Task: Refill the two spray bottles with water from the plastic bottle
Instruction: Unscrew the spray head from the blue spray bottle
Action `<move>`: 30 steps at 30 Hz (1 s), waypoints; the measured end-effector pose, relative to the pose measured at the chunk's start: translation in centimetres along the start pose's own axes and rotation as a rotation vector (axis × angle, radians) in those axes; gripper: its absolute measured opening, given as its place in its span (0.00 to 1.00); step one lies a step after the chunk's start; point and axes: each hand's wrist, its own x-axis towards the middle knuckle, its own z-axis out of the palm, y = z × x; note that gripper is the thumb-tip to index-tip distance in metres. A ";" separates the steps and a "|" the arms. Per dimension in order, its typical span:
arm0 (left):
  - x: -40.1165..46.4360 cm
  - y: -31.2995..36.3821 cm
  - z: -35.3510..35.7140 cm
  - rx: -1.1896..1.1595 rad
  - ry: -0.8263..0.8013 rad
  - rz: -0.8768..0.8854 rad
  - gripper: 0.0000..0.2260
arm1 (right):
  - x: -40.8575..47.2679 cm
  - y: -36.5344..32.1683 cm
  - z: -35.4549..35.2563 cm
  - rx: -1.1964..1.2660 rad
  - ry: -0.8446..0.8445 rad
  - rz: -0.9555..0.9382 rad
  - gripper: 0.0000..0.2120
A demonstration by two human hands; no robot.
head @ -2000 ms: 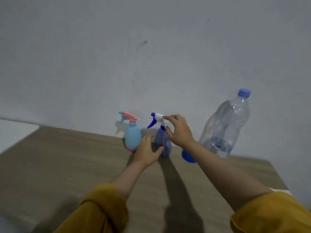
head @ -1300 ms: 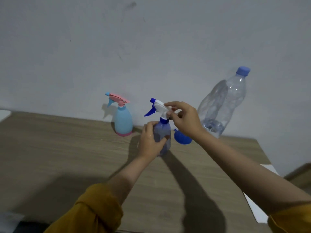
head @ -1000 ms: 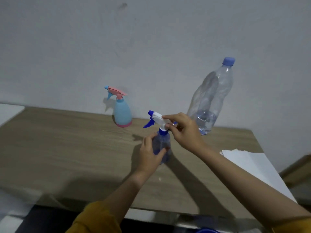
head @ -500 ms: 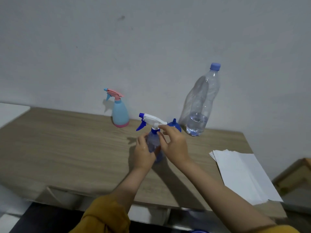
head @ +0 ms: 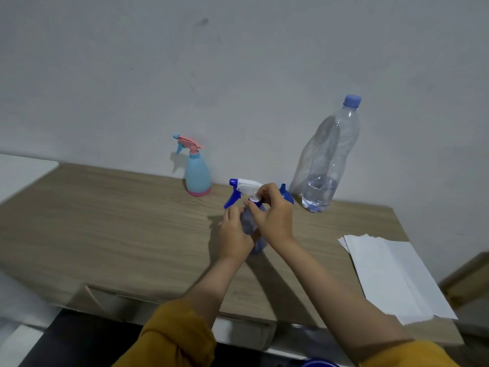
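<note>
A purple spray bottle (head: 248, 224) with a white and blue trigger head (head: 244, 187) stands mid-table. My left hand (head: 234, 235) grips its body from the left. My right hand (head: 274, 217) pinches the collar under the trigger head, fingers curled round it. A light blue spray bottle (head: 197, 174) with a pink trigger stands upright by the wall, untouched. The clear plastic bottle (head: 329, 160), blue cap on, stands at the back right with a little water in its base. A blue funnel (head: 286, 195) shows behind my right hand.
The wooden table (head: 119, 229) runs along a grey wall. A stack of white paper (head: 391, 276) lies at the right, near the front edge. A wooden piece (head: 468, 279) shows at the far right, beyond the table.
The purple spray bottle came from beside the blue one toward the table's middle. My right hand slid from the trigger head's top down to the collar; my left hand keeps gripping the body.
</note>
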 end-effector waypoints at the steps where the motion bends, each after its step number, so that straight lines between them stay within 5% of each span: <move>1: 0.2 -0.2 0.0 -0.028 -0.019 -0.005 0.18 | 0.2 0.0 -0.1 0.010 -0.021 -0.001 0.12; 10: 1.3 -2.9 -0.4 -0.053 -0.108 0.014 0.27 | 2.1 0.3 -2.0 0.122 -0.387 0.158 0.15; 17: 1.6 -3.7 0.0 -0.068 -0.141 0.008 0.26 | 1.4 0.1 -1.5 0.075 -0.180 0.117 0.17; 24: 2.1 -4.6 0.0 -0.159 -0.222 -0.039 0.24 | 1.9 -0.1 -3.0 0.246 -0.350 0.252 0.21; 30: 2.0 -4.8 0.0 -0.190 -0.233 -0.055 0.25 | 2.2 -0.5 -2.0 0.181 -0.297 0.230 0.27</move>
